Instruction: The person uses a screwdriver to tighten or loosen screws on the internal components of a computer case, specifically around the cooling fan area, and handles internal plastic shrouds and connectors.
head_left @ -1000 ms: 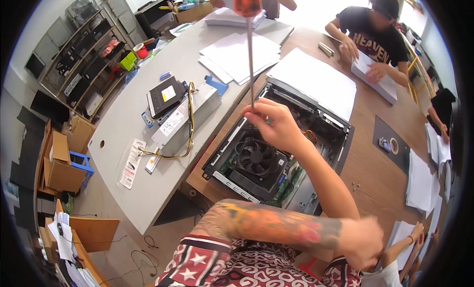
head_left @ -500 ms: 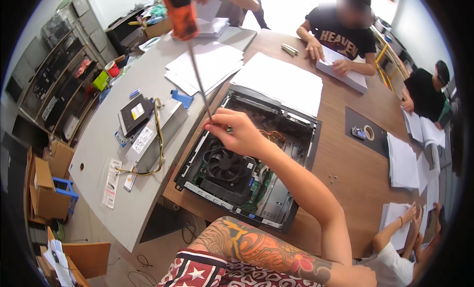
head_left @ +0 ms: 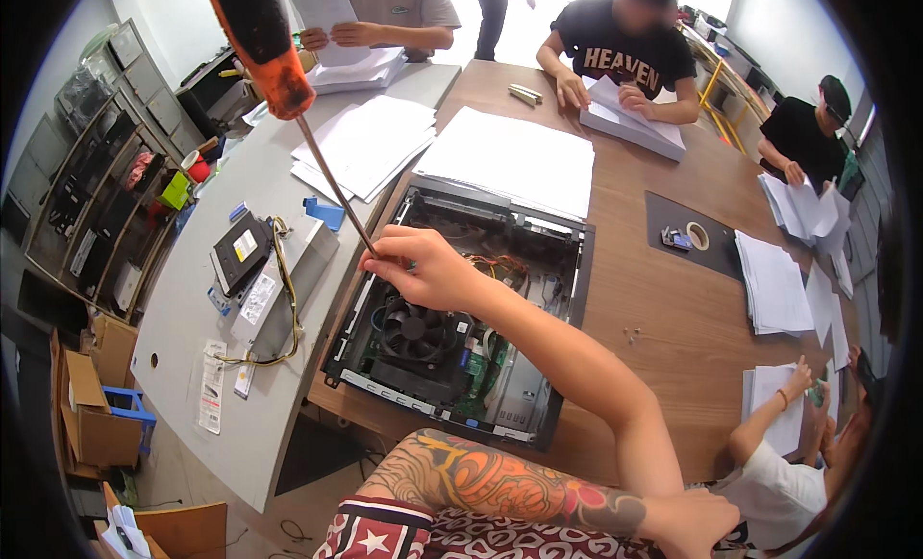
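My right hand [head_left: 425,271] is closed in a pinch on the metal shaft of a screwdriver [head_left: 273,71], near its lower end. The orange and black handle points up and leftward, close to the camera. Below that hand lies an uncovered desktop computer case [head_left: 573,314] on the brown table. A black cooling fan [head_left: 413,332] and a green circuit board show inside it. My tattooed left arm crosses in front of me, and my left hand [head_left: 694,521] rests against my right elbow. Its fingers look curled in, partly out of sight, and I see nothing in them.
On the grey table [head_left: 192,299] at left lie a metal power supply [head_left: 306,256] with cables and a black optical drive [head_left: 242,249]. White papers [head_left: 510,160] touch the case's far side. Small screws [head_left: 631,335] and a tape roll [head_left: 698,237] lie rightward. Several people handle paper around the table.
The whole view has shifted, so the scene sits further left. The screwdriver's handle leans more leftward. My right hand stays over the case, still pinching the shaft. Behind, a person now holds up sheets.
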Available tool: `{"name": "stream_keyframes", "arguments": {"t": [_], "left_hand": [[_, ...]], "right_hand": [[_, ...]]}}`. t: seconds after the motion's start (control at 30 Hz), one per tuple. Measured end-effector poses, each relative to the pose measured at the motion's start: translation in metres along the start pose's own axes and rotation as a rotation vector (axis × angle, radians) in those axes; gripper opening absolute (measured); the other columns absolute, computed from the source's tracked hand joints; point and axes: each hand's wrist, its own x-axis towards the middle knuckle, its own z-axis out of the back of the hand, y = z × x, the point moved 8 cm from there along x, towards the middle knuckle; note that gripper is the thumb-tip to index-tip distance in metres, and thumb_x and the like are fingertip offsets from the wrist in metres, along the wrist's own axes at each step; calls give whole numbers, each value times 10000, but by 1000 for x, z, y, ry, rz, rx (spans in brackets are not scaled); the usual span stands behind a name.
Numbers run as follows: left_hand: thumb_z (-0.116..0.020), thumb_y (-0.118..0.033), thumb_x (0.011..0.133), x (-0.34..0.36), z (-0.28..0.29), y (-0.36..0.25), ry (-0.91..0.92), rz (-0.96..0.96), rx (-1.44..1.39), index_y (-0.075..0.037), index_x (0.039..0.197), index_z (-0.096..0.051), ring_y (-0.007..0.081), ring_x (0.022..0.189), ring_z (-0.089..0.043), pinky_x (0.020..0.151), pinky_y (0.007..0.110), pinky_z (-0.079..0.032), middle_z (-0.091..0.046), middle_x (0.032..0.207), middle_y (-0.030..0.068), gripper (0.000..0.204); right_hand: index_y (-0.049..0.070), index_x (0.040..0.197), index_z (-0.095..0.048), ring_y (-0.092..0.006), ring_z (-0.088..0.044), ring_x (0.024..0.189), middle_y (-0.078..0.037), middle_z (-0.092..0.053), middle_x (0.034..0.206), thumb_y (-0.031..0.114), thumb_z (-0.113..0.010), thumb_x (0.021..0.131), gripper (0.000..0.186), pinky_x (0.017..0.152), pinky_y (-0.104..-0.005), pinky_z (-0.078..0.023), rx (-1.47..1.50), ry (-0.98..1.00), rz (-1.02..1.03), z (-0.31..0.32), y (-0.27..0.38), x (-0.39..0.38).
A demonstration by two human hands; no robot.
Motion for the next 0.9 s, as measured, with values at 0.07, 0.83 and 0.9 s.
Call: {"name": "stream_keyframes", "arguments": {"t": [0.07, 0.83, 0.9], "left_hand": [[-713, -505, 712, -2, 0, -4, 69, -38, -81, -33, 862, -748, 340, 879, -684, 797, 403, -521, -717, 852, 173, 496], [-690, -593, 739, -9, 5, -2, 54, -86, 46, -75, 939, -762, 321, 945, -680, 857, 414, -516, -706, 945, 227, 560], [-687, -287, 779, -24, 16, 14, -446, -306, 363, -20, 851, -616, 274, 963, -531, 795, 362, -425, -536, 926, 128, 285]], "right_hand": [[-33, 828, -625, -256, -493, 605, -122, -512, 728, 105, -653, 902, 160, 558, -352, -397, -12, 4, 2, -2, -2, 0], [-24, 839, -637, -244, -491, 600, -111, -504, 714, 109, -662, 898, 148, 561, -355, -406, -1, 5, 35, -2, 5, -2], [-21, 847, -645, -258, -518, 609, -121, -519, 725, 102, -669, 884, 130, 571, -357, -423, 12, 12, -15, 2, -1, -7]]}}
